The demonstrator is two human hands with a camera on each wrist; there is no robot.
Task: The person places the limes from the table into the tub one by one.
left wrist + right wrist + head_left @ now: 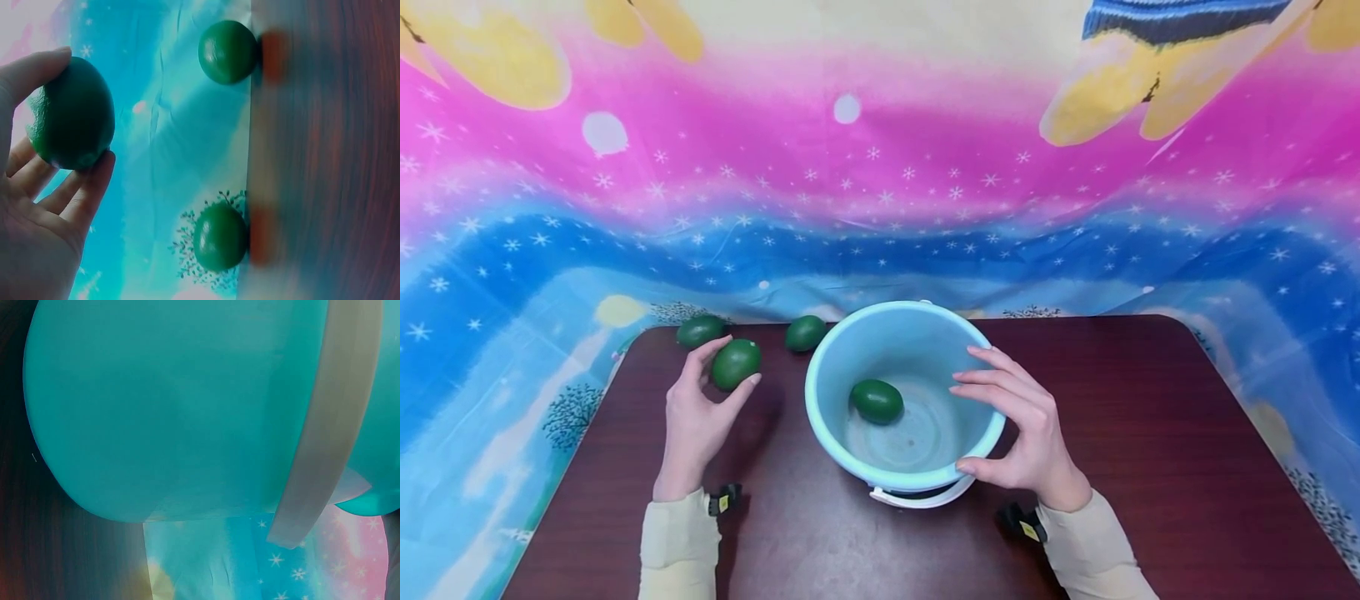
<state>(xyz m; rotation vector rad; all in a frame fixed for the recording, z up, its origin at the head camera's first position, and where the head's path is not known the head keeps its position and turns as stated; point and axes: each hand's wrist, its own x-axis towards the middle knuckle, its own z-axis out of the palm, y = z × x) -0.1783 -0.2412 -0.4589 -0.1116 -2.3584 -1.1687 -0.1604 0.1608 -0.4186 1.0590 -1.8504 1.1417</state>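
The bucket (917, 346) admits entry from above (the right fingers (1007, 398) obstruct one side).

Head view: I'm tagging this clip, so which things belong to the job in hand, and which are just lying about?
Likely the job:
blue bucket, right hand at its rim
held green fruit, in left hand
green fruit inside bucket
two more green fruits nearby

Probably just surroundings:
table
patterned cloth
black wrist gadgets

Glossy fruit (736, 365), smooth plastic bucket (917, 342), wood-grained table (1135, 433), cloth backdrop (880, 200)
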